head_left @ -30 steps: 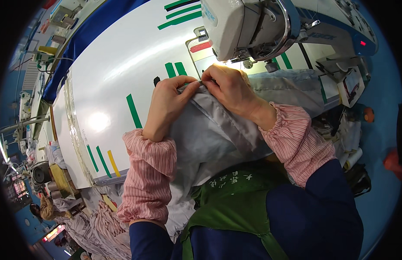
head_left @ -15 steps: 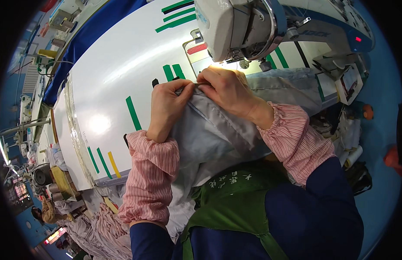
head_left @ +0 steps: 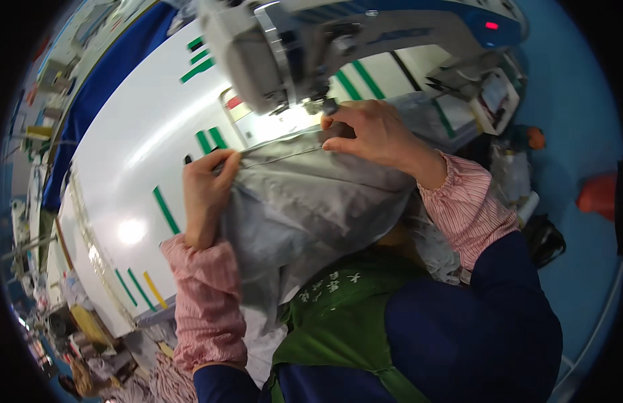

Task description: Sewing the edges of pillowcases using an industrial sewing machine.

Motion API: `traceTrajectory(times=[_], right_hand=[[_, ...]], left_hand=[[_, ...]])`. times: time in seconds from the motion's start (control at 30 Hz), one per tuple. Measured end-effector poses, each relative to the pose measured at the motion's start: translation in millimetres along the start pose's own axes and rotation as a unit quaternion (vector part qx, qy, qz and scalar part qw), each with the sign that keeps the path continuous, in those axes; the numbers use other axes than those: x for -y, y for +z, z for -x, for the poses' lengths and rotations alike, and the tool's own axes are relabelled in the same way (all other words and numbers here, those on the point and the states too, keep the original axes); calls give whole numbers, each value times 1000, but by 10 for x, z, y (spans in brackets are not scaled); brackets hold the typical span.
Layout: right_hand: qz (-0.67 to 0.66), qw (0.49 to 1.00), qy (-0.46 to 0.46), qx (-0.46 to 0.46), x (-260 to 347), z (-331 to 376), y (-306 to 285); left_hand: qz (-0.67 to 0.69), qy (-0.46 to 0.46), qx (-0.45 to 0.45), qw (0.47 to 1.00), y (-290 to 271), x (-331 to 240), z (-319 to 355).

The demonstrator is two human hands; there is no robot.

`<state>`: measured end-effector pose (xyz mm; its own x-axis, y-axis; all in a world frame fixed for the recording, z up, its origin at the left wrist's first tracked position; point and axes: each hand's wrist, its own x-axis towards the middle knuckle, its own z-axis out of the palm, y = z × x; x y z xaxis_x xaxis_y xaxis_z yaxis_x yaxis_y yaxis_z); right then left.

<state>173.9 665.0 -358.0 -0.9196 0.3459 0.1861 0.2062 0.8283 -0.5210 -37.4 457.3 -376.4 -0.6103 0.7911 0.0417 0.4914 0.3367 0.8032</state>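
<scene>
"So, where do we have the grey cloth [head_left: 298,185]?"
"On our white tabletop [head_left: 116,181], with the sewing machine [head_left: 372,41] at its twelve o'clock."
"And our grip?"
"Our left hand [head_left: 205,187] pinches the cloth's edge at ten o'clock; our right hand [head_left: 380,132] curls at it near one, though whether it grips, we can't tell."
</scene>
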Motion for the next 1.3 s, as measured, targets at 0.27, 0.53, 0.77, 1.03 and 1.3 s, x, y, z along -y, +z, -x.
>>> traceTrajectory(times=[0.27, 0.53, 0.77, 1.03, 1.3], right_hand=[[28, 987, 107, 113, -674, 266, -696], [-28, 994, 78, 75, -951, 469, -964], [12, 995, 56, 76, -1013, 490, -894], [26, 993, 74, 91, -917, 468, -1054], [63, 998, -6, 26, -1121, 416, -856]], left_hand=[[19, -7, 3, 1000, -10, 31, -9], [21, -16, 17, 1000, -83, 73, 40], [17, -61, 32, 997, -167, 111, 123], [27, -59, 37, 997, -168, 100, 125], [50, -17, 6, 999, -126, 81, 126]])
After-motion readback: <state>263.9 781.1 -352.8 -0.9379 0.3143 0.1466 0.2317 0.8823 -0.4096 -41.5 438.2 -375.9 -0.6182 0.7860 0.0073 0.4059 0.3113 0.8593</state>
